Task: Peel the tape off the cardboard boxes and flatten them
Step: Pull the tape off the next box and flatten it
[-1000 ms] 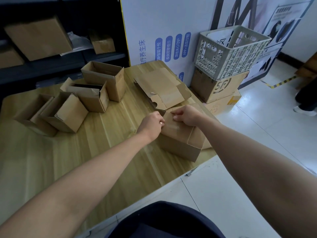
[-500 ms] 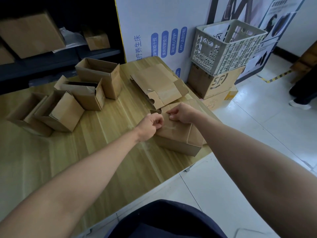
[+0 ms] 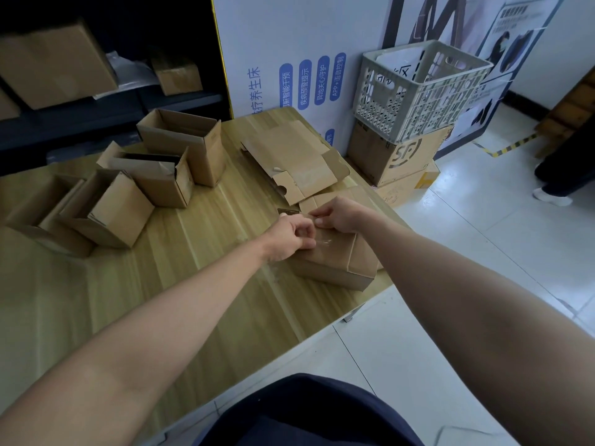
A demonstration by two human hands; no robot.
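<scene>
Centre frame, at the counter (image 3: 193,284) edge: our left hand (image 3: 291,236) and right hand (image 3: 338,215), fingers (image 3: 307,232) curled, pinch clear tape (image 3: 323,241) atop the closed box (image 3: 335,263). We judge peeling just starting; next, a steady pull.

A small box (image 3: 338,262) stands near the right edge of the table (image 3: 193,284). Both hands are on its top, close together. The left hand (image 3: 291,235) has curled fingers; what they hold is hidden. The right hand (image 3: 338,215) pinches the box's top edge. A glossy tape (image 3: 323,241) shows just beside the fingers. Flat cardboard (image 3: 289,162) lies behind the box, and open boxes (image 3: 154,178) stand well to the left.
</scene>
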